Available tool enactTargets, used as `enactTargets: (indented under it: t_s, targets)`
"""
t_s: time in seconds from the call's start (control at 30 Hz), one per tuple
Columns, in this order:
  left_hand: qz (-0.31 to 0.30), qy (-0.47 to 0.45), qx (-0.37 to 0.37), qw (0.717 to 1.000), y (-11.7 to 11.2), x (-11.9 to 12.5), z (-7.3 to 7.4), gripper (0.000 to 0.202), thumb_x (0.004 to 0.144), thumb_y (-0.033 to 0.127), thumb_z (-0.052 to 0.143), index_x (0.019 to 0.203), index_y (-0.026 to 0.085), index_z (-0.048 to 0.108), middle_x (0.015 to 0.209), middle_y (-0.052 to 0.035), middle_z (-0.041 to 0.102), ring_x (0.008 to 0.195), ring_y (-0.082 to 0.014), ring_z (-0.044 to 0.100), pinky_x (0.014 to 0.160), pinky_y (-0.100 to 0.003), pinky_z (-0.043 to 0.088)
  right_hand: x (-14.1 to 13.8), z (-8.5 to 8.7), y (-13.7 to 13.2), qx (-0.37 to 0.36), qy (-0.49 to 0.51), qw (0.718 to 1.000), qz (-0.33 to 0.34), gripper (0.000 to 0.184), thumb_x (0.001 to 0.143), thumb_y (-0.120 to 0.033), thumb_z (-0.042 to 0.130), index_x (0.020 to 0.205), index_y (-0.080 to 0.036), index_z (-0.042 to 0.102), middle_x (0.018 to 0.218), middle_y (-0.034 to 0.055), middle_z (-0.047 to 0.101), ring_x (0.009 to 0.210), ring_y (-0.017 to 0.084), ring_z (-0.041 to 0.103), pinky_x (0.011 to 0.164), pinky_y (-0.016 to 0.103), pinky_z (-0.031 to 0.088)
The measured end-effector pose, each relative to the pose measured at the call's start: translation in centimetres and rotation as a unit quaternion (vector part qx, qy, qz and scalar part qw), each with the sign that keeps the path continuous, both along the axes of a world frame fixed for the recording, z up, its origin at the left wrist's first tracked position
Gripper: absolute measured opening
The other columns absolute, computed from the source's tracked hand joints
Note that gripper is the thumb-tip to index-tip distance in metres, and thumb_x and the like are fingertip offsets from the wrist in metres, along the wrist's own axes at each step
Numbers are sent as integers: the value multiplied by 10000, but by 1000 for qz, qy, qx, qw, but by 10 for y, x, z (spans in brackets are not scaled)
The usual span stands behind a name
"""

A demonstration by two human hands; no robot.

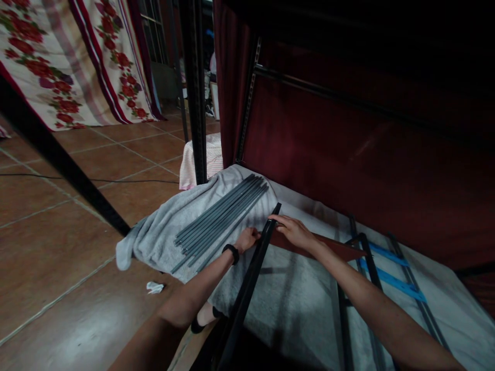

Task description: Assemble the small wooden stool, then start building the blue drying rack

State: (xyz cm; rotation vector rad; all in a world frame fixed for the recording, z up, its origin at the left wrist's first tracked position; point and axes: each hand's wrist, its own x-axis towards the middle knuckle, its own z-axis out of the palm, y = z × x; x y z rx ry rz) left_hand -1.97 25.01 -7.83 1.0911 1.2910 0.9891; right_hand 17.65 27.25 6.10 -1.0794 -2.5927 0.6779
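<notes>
A long black metal bar (251,278) slants from the bottom of the view up to the grey towel (154,232). My left hand (247,239), with a black band at the wrist, is closed around the bar near its upper end. My right hand (294,230) rests on the bar's top end with fingers curled over it. Just left of my hands lies a bundle of several grey rods (222,214), side by side on the towel.
A dark red cloth (348,154) hangs on a black rack frame at the right. More black bars and blue tape strips (390,278) lie on white cloth at the right. A black post (197,93) stands behind. Tiled floor (58,247), a floral sheet (69,56) and a crumpled paper scrap (155,287) are at left.
</notes>
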Motion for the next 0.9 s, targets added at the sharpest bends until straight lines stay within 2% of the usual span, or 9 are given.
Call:
enactTargets:
  t_s: [0.1, 0.17, 0.27, 0.37, 0.5, 0.6, 0.7, 0.8, 0.9]
  targets:
    - [-12, -36, -7, 999, -2, -1, 0, 150, 713, 189, 692, 669, 157, 552, 633, 2, 545, 598, -103, 485, 596, -228, 386, 0, 0, 0, 4, 6, 1000, -1, 522, 893, -140, 516, 1378, -327, 558, 1355, -2, 623, 1218, 185, 597, 1065, 347, 450]
    - [-14, -51, -14, 999, -3, -2, -2, 180, 731, 264, 698, 705, 154, 558, 673, -14, 570, 634, -114, 515, 617, -234, 407, 0, 1, 0, 9, 10, 1000, 2, 521, 897, -139, 513, 1380, -329, 555, 1354, -4, 623, 1221, 185, 595, 1073, 350, 443]
    - [-4, -45, -22, 999, -2, -3, -5, 238, 774, 353, 663, 711, 151, 553, 643, -16, 554, 619, -123, 490, 586, -248, 381, -1, 2, 0, 15, 10, 1000, 9, 531, 895, -127, 510, 1382, -333, 554, 1352, -1, 626, 1225, 192, 593, 1081, 362, 438]
    - [7, -20, -17, 1000, 0, -2, -7, 194, 756, 292, 659, 676, 163, 538, 588, 7, 504, 580, -119, 430, 555, -261, 331, -1, 0, 1, 19, 16, 1000, 18, 539, 887, -118, 514, 1380, -333, 557, 1346, 3, 630, 1223, 196, 596, 1079, 366, 442]
    - [-18, 39, 30, 999, 2, -4, -4, 105, 723, 190, 648, 697, 172, 548, 635, 5, 527, 626, -130, 451, 585, -263, 347, 2, -4, 4, 22, 21, 999, 24, 534, 884, -129, 522, 1376, -335, 560, 1345, -4, 631, 1227, 193, 595, 1071, 361, 452]
    - [-30, 45, 33, 998, 1, -5, -2, 96, 783, 235, 614, 759, 159, 560, 683, -12, 563, 665, -138, 485, 612, -261, 379, 1, -4, 5, 22, 13, 999, 20, 529, 892, -145, 521, 1387, -329, 552, 1341, 2, 634, 1218, 195, 601, 1061, 356, 460]
    - [-24, 46, 18, 998, -2, -5, -3, 189, 856, 312, 541, 752, 154, 539, 642, -9, 530, 633, -135, 478, 593, -263, 377, 0, -2, 3, 21, 3, 1000, 15, 528, 903, -155, 510, 1402, -325, 539, 1342, 9, 632, 1211, 198, 604, 1059, 357, 459]
    - [-14, 66, 29, 997, -2, -5, -2, 168, 818, 274, 573, 703, 166, 517, 598, 14, 478, 597, -121, 423, 574, -262, 336, -1, 0, 1, 14, -4, 1000, 10, 521, 911, -166, 505, 1403, -332, 537, 1338, 8, 633, 1210, 199, 604, 1062, 362, 455]
    - [-25, 74, 54, 995, 0, -6, 1, 105, 751, 192, 615, 693, 164, 533, 611, 11, 503, 618, -120, 427, 589, -262, 336, 0, 2, 0, 7, -7, 1000, 4, 511, 913, -173, 504, 1394, -341, 545, 1347, 1, 628, 1222, 197, 597, 1069, 361, 447]
